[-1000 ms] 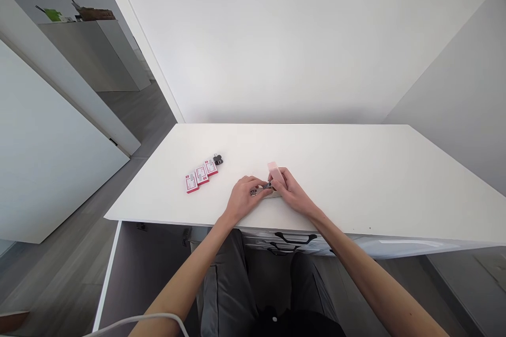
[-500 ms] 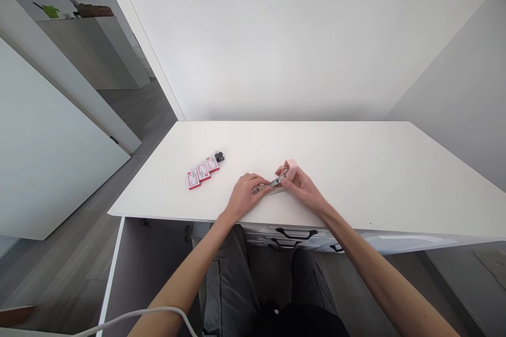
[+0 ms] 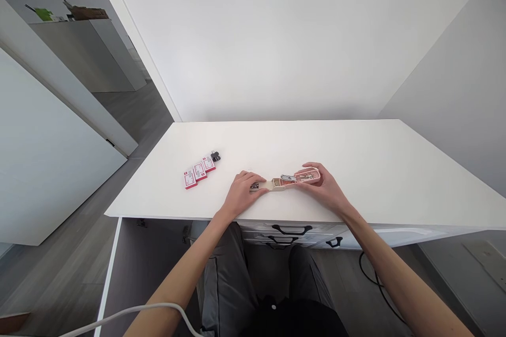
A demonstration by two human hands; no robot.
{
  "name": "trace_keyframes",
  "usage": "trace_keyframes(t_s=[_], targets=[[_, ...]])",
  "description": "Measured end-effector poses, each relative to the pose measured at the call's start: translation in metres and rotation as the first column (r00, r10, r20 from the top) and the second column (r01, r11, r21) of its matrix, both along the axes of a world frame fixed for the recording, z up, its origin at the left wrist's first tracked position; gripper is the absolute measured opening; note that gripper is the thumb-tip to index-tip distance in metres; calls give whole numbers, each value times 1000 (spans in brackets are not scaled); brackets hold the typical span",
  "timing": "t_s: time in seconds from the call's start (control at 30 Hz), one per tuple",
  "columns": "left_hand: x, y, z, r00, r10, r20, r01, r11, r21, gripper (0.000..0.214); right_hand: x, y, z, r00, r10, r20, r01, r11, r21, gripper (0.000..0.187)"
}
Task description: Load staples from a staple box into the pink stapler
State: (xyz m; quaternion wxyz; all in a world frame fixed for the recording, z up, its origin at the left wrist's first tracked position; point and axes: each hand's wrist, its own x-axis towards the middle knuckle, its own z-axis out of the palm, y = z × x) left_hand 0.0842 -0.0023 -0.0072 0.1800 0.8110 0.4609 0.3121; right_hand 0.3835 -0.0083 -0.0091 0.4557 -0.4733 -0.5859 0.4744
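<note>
A pale pink stapler (image 3: 279, 184) lies opened out almost flat on the white tabletop (image 3: 356, 168), its inner metal parts showing. My left hand (image 3: 242, 193) is closed on the cream base end, fingers on the far edge and thumb on the near one. My right hand (image 3: 326, 189) grips the pink top half, which is turned inside up. A slim metal piece (image 3: 288, 177) sits at a slant over the middle of the stapler.
Several small red-and-white boxes (image 3: 200, 171) lie in a stepped row at the left, with a small black object (image 3: 215, 156) beside them. Drawers with black handles (image 3: 292, 230) are under the front edge. A white cable (image 3: 130, 309) crosses my left forearm.
My right hand has moved right and swung the stapler's pink top half down, from raised to laid out flat. My left hand stays on the base. The view has shifted slightly.
</note>
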Motion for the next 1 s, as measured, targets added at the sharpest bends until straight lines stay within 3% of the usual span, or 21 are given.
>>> trace_keyframes(t_s=[0.13,0.37,0.53,0.7,0.83,1.0], targets=[[1,-1,1,1000,4,-13,-4,1000,20,23,7,-5,-1,996,-1,93,2,1000,-7,49],[-9,-9,6,996,43,-84,-29,985,171,29,12,-6,-8,991,-44,128,41,999,27,57],[-70,-12,11,955,270,-123,-231,936,267,35,12,-7,-9,983,-59,173,53,998,38,53],[-153,-11,18,838,503,-213,-466,862,201,63,11,-8,-9,982,-58,177,48,997,57,53],[-192,-15,26,824,468,-319,-489,872,17,85,10,-8,-8,979,-56,197,43,996,72,50],[-199,-29,33,827,482,-288,-513,858,-36,89,9,-8,-8,975,-47,218,28,996,87,48]])
